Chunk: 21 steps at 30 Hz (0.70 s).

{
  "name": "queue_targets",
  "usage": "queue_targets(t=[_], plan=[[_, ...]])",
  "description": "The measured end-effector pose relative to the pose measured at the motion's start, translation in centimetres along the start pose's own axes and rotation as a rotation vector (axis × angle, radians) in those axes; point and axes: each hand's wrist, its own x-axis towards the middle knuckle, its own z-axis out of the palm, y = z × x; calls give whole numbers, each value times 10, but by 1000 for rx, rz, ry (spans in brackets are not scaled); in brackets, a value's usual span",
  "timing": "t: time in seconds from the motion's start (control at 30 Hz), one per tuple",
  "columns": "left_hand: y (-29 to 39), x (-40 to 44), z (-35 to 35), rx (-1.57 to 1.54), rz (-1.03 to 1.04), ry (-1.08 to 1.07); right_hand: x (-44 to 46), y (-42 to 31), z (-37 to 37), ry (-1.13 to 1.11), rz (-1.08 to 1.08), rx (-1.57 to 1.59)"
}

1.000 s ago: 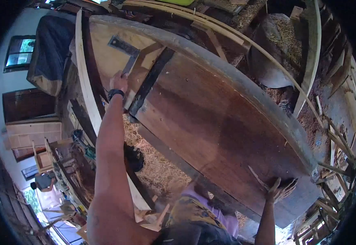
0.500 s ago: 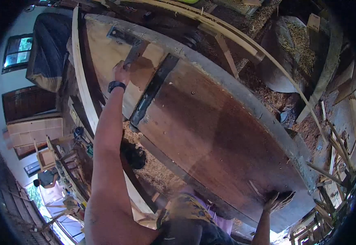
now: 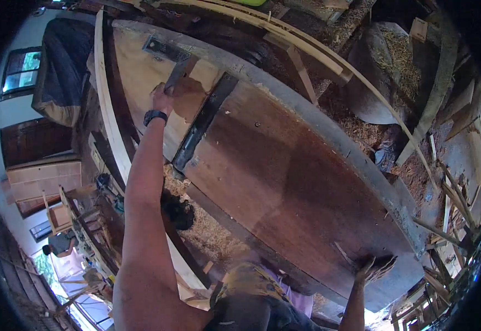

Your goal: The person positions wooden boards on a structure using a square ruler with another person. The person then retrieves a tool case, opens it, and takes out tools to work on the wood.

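Note:
My left hand (image 3: 162, 99), a dark band on its wrist, is closed on one arm of a metal L-shaped square (image 3: 181, 69). The square lies over the pale wood part at the upper left of a large curved wooden panel (image 3: 284, 165). A dark strip (image 3: 204, 122) crosses the panel between its pale and reddish-brown parts. At the panel's lower right my right hand (image 3: 375, 270) rests on the brown surface with its fingers spread, and a thin sliver (image 3: 344, 252) is beside it.
Long pale boards (image 3: 108, 99) run along the left side. Curved strips (image 3: 306, 44) and wood shavings (image 3: 362, 132) are beyond the panel. Scrap wood (image 3: 461, 209) is piled at the right. Another person (image 3: 61, 244) is in the far left background.
The view has shifted slightly. My left hand has moved a little with the square, whose arm now slants differently over the pale wood. My right hand stays on the panel.

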Motion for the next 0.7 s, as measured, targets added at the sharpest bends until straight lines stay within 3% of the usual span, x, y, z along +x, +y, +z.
queue_targets(t=[0.17,0.27,0.4,0.5,0.6,0.7], plan=[[-10,0,7,-185,-28,-5,-2,1,1,-5,20,-19],[-91,27,55,-257,-29,-6,-4,1,4,-1,32,-27],[1,3,-1,168,-78,-76,-7,5,5,11,54,-25],[-10,13,9,130,-100,-130,-7,4,6,25,48,-42],[-25,14,24,83,-71,-92,2,2,-6,-105,139,32],[-81,28,70,-51,-47,-37,69,-104,-88,-16,-213,330]])
